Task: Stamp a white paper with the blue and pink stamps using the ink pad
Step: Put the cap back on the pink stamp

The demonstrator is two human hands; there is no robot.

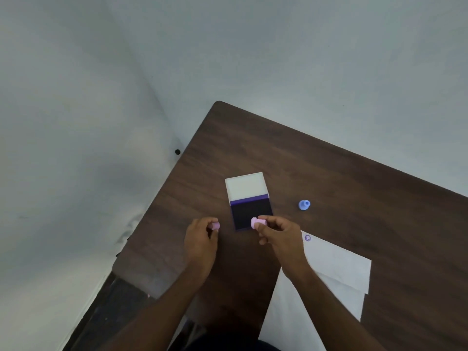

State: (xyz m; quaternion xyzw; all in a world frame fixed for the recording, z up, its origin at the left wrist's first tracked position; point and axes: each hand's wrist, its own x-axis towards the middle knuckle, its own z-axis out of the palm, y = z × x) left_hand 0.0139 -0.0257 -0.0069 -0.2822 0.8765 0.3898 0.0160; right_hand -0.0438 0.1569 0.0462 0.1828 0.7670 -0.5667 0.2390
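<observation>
Pink stage: right hand (278,236) pinches pink stamp (257,222) over open ink pad (249,214); left hand (201,239) grips its pink cap (216,226). Blue stamp (304,205) on desk (354,178); paper (336,269) has one mark. Next, prob: ink, press on paper.

One ink pad (251,207), one blue stamp (304,205), two pink pieces (256,222) (216,226), one paper (329,272), two hands (200,243) (281,235).

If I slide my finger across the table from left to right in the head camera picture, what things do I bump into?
Left hand holding a small pink piece → open ink pad → blue stamp, standing alone. I skipped the right hand with the pink stamp and the white paper, since they overlap others.
</observation>
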